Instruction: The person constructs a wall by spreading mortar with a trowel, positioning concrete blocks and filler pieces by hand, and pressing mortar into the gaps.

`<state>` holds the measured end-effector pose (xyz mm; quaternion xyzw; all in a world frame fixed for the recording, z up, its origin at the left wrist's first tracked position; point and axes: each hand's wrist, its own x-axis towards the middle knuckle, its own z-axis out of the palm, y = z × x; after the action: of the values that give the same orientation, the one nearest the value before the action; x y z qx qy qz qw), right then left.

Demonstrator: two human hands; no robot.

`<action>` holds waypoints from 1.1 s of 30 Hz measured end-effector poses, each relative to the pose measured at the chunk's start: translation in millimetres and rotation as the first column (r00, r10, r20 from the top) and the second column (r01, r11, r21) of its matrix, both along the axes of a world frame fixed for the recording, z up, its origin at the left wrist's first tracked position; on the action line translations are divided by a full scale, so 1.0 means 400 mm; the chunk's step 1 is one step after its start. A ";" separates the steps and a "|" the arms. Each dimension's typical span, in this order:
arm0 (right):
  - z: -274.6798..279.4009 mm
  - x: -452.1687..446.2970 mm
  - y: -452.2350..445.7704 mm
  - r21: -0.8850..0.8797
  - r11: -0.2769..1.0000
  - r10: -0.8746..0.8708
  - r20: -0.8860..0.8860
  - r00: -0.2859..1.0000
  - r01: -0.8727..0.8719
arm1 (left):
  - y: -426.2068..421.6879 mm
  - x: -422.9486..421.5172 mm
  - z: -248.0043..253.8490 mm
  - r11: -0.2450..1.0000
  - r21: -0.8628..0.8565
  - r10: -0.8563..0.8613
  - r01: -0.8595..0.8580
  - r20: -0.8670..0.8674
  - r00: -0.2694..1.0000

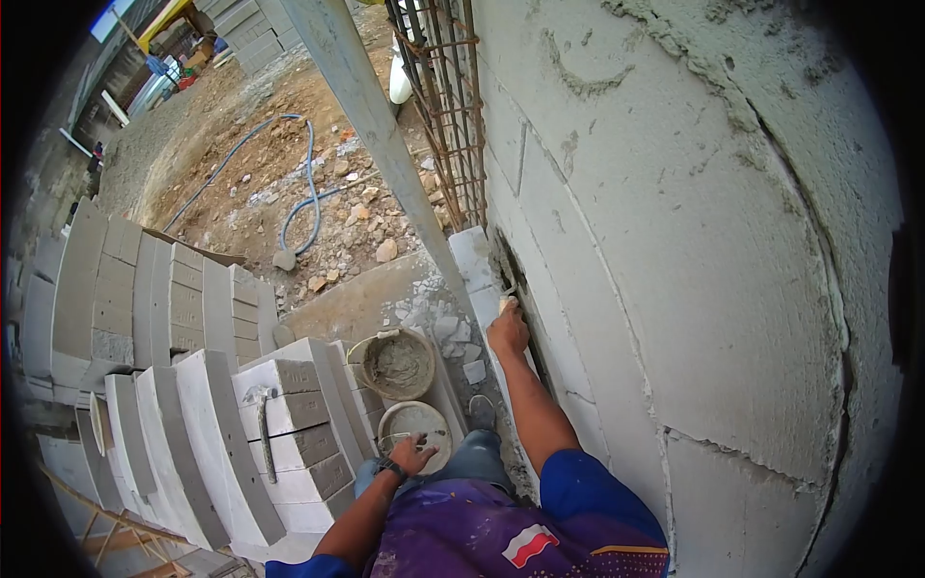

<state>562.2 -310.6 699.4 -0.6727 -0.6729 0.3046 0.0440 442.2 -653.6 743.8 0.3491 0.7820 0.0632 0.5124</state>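
Observation:
My right hand (508, 330) is closed around the pale handle of a trowel (506, 302), low against the block wall (597, 318). The blade end is hard to make out beside a dark, narrow strip at the wall's foot. My left hand (412, 454), with a dark watch on the wrist, hovers with fingers apart over a round bucket (388, 424) with pale contents; whether it touches the rim I cannot tell. Just beyond stands a second bucket (358, 364), filled with grey mortar (400, 366).
Stacks of pale blocks (207, 433) fill the left side, with a hammer (266, 438) lying on one. A slanting metal post (371, 116) and a rebar cage (448, 116) rise ahead. Broken block pieces (448, 328) litter the floor; a blue hose (313, 164) crosses the rubble.

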 end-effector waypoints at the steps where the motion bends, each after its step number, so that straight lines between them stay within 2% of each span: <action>1: 0.010 -0.010 0.001 0.008 1.000 0.005 -0.004 1.000 -0.005 | -0.001 -0.004 0.003 1.000 0.008 0.004 -0.004 -0.012 1.000; 3: 0.028 -0.006 -0.011 0.017 1.000 0.017 -0.001 1.000 -0.017 | -0.019 -0.001 0.009 1.000 0.009 0.013 -0.013 -0.018 1.000; 8: -0.025 -0.012 0.027 -0.046 0.999 0.017 0.003 1.000 -0.017 | -0.038 -0.018 0.019 0.998 0.036 0.044 -0.043 -0.031 0.999; 15: -0.062 0.006 0.032 -0.093 0.995 0.029 0.029 0.999 -0.026 | -0.055 -0.020 0.014 1.000 -0.021 -0.007 0.006 -0.039 0.999; 17: -0.049 0.005 0.029 -0.060 0.998 0.026 0.012 1.000 -0.025 | -0.053 -0.023 -0.003 0.999 -0.020 -0.049 0.048 -0.069 0.996; 21: -0.028 0.024 -0.001 -0.057 0.998 0.035 -0.067 0.997 -0.038 | -0.036 -0.014 0.000 0.999 -0.027 -0.021 0.021 -0.011 1.000; 25: -0.024 0.030 0.002 0.001 0.992 0.126 -0.071 0.989 -0.127 | -0.024 -0.011 -0.004 1.000 -0.015 -0.022 0.023 0.007 1.000; 28: 0.002 0.026 0.019 -0.069 0.976 0.204 -0.032 0.978 -0.206 | -0.010 -0.004 -0.009 1.000 -0.015 -0.002 0.002 0.014 1.000; 33: 0.006 0.014 0.036 -0.102 0.988 0.113 -0.033 0.993 -0.116 | 0.004 0.000 0.030 1.000 -0.016 -0.006 0.005 -0.025 1.000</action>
<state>567.8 -296.1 701.6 -0.6301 -0.6929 0.3504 0.0007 442.0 -652.1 755.9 0.3478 0.7880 0.0511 0.5055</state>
